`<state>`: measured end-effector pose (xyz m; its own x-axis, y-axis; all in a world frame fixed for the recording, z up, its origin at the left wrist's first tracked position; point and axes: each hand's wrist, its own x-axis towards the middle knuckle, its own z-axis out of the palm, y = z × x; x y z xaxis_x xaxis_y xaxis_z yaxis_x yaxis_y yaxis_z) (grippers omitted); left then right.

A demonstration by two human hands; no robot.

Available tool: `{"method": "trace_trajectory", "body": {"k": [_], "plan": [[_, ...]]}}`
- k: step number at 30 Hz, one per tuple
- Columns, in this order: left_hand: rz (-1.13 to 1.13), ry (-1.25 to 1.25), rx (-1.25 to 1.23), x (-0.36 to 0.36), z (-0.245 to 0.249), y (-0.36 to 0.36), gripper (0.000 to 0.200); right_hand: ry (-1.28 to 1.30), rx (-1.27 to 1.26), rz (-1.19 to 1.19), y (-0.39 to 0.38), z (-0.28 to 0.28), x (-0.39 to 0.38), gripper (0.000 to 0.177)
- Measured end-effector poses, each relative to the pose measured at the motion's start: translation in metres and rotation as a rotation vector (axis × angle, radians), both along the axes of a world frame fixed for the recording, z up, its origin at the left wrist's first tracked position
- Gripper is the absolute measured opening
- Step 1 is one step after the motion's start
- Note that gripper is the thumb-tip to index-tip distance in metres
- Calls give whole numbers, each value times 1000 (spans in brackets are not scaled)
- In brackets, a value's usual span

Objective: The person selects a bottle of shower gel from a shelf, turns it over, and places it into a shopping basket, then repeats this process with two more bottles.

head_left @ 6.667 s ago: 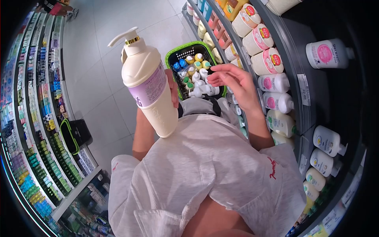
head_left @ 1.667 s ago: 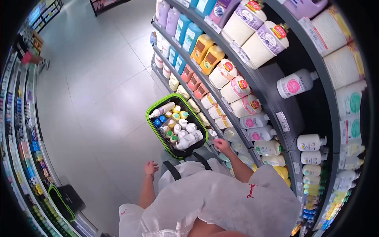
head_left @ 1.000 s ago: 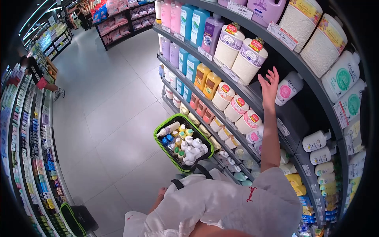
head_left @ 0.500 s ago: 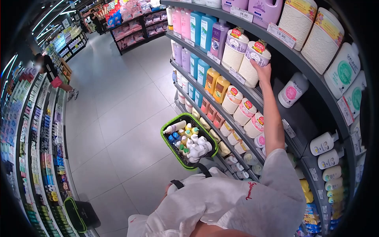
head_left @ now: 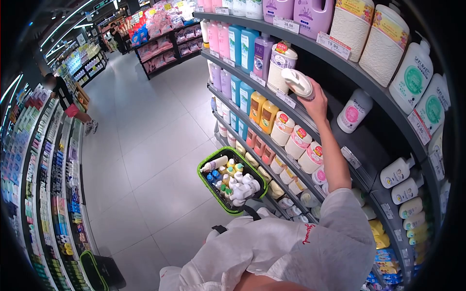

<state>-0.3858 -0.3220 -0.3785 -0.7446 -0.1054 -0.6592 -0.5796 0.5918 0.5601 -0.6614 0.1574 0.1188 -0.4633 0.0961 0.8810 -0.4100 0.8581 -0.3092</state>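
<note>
My right hand (head_left: 315,101) is closed around a cream-white bottle (head_left: 297,83), tilted so one white end faces the camera. Its label is hidden from view. A matching bottle (head_left: 281,65) with a purple band and a red sticker stands on the shelf just left of it. Below, a black shopping basket with a green rim (head_left: 200,170) holds several pump and capped bottles, most of them white, with some yellow and blue ones. The dark basket handle (head_left: 251,212) disappears beneath my grey shirt. My left hand is out of view.
Curved shelving (head_left: 357,60) with rows of toiletry bottles runs along my right. Packed shelves (head_left: 43,145) line the left side, where a person (head_left: 68,99) stands. Another green-rimmed basket (head_left: 90,271) is at lower left. Tiled floor (head_left: 141,160) lies between.
The bottle in my right hand has left its upright place on the shelf and tipped over, drawn slightly left. A dark gap shows behind it. The view has shifted a little.
</note>
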Motion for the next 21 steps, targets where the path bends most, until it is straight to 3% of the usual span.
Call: {"method": "trace_trajectory", "body": {"k": [4, 6, 8, 10, 11, 12, 14, 15, 16, 18, 21], "plan": [[14, 4, 1, 3, -5, 1, 41, 186, 358, 168, -20, 31, 49, 51], [21, 22, 6, 7, -7, 1, 41, 242, 347, 294, -35, 38, 75, 48], [39, 71, 31, 9, -12, 2, 41, 198, 2, 383, -64, 31, 107, 50], [95, 215, 109, 3, -25, -1, 41, -274, -327, 444, -58, -18, 138, 71], [132, 266, 145, 0, -23, 1, 41, -288, -436, 506, -68, -23, 148, 77], [172, 165, 80, -19, 87, 29, 40, -336, -439, 533, -82, -29, 152, 77], [199, 364, 232, -38, 116, 38, 36, -194, -874, 1036, -118, -44, 162, 80], [285, 358, 436, -45, 146, 47, 31, -290, -1043, 1237, -135, -51, 164, 77], [336, 341, 641, -48, 187, 55, 29, -361, -1075, 1246, -146, -64, 167, 77], [297, 430, 803, -46, 256, 64, 30, -730, -1422, 1466, -170, -95, 178, 74], [213, 501, 1024, -32, 323, 71, 41, -1022, -1466, 1400, -211, -108, 186, 76]]}}
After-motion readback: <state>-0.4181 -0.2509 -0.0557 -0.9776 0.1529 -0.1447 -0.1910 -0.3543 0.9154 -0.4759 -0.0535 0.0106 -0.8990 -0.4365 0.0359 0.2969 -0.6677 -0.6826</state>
